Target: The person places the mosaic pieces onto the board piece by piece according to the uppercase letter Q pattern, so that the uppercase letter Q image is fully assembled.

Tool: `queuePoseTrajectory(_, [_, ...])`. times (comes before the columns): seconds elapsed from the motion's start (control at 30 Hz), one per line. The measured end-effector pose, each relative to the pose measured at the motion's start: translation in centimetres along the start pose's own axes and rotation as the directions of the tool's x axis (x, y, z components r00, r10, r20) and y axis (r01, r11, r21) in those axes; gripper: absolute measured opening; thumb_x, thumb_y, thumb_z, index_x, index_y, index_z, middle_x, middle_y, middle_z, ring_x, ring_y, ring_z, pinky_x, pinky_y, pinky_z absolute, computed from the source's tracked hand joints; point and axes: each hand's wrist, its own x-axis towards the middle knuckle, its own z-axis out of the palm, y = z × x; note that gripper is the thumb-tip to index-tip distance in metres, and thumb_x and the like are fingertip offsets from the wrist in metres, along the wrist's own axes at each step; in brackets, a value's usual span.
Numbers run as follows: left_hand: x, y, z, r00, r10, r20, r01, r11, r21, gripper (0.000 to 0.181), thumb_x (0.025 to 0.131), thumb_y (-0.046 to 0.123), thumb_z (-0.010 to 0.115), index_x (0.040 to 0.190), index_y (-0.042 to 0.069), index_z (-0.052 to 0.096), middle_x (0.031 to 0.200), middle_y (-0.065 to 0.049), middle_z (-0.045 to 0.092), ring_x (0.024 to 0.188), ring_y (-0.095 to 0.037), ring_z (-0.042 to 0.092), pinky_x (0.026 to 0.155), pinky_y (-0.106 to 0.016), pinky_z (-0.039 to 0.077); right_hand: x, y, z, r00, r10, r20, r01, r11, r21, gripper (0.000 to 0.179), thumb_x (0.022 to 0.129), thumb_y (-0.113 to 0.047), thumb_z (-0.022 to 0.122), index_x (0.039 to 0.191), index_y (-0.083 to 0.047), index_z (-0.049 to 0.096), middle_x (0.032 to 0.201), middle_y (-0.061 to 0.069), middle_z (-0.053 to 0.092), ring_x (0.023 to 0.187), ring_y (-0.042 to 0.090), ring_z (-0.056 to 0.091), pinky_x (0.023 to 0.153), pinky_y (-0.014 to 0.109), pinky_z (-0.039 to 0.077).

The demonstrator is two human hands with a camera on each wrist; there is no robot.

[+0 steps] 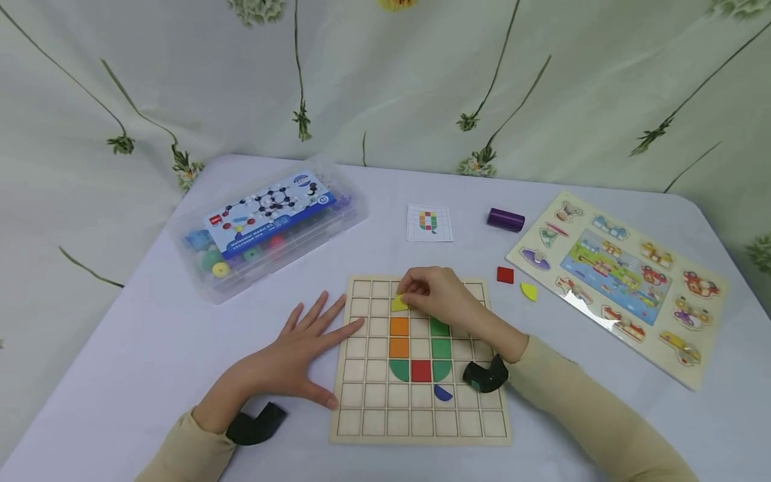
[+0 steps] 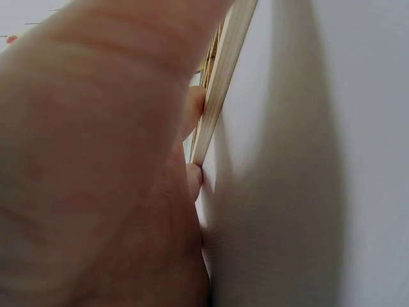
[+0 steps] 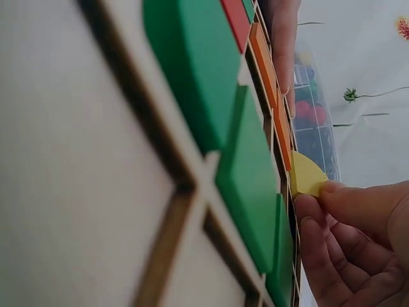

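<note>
My right hand point(image 1: 442, 294) pinches a yellow quarter-round piece point(image 3: 305, 174) between thumb and fingers, over a cell near the top of the wooden grid board point(image 1: 385, 423). Just below it are two orange squares point(image 1: 399, 337) in one column. Along the row beneath lie a red square point(image 1: 421, 371) and green rounded pieces point(image 1: 399, 369) either side. Green squares point(image 1: 441, 348) run up the right column, partly under my right wrist. My left hand point(image 1: 295, 358) is spread flat at the board's left edge, with index finger and thumb touching the frame. A blue half-round piece point(image 1: 443, 393) lies lower on the board.
Right of the board lie a loose red square point(image 1: 505, 275) and a yellow rounded piece point(image 1: 529, 292). Beyond it are a pattern card point(image 1: 429, 223) and a purple cylinder point(image 1: 506, 219). A picture puzzle point(image 1: 701, 355) sits far right, a clear molecular model box point(image 1: 271, 268) far left.
</note>
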Motion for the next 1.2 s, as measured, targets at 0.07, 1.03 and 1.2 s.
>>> queuePoseTrajectory(0.07, [0.0, 0.0, 0.0, 1.000, 0.001, -0.001, -0.001, 1.000, 0.002, 0.111, 0.060, 0.068, 0.071, 0.150, 0.026, 0.022, 0.156, -0.007, -0.006, 0.137, -0.030, -0.019, 0.101, -0.058, -0.012, 0.0, 0.1, 0.1, 1.000, -0.011, 0.014, 0.011, 1.000, -0.007, 0.007, 0.085, -0.001, 0.067, 0.084, -0.008, 0.067, 0.072, -0.004, 0.060, 0.067, 0.012, 0.053, 0.062, 0.025, 0.046])
queuePoseTrajectory(1.03, [0.4, -0.1, 0.2, 1.000, 0.013, -0.005, -0.013, 1.000, 0.012, 0.111, 0.060, 0.069, 0.071, 0.150, 0.025, 0.022, 0.156, -0.007, -0.005, 0.137, -0.030, -0.019, 0.102, -0.057, -0.012, -2.6, 1.4, -4.4, 0.986, 0.001, -0.165, -0.024, 0.989, -0.143, 0.015, 0.086, -0.002, 0.066, 0.101, -0.002, 0.069, 0.095, 0.008, 0.063, 0.078, 0.020, 0.058, 0.067, 0.033, 0.047])
queuePoseTrajectory(1.2, [0.2, 0.0, 0.1, 1.000, 0.000, -0.006, 0.000, 1.000, 0.016, 0.112, 0.059, 0.069, 0.071, 0.150, 0.024, 0.023, 0.156, -0.008, -0.005, 0.137, -0.031, -0.019, 0.102, -0.057, -0.013, -5.5, 4.2, -7.7, 0.936, 0.184, -0.300, -0.232, 0.964, -0.132, 0.026, 0.087, -0.002, 0.065, 0.113, -0.002, 0.066, 0.098, 0.014, 0.064, 0.070, 0.023, 0.058, 0.057, 0.031, 0.043])
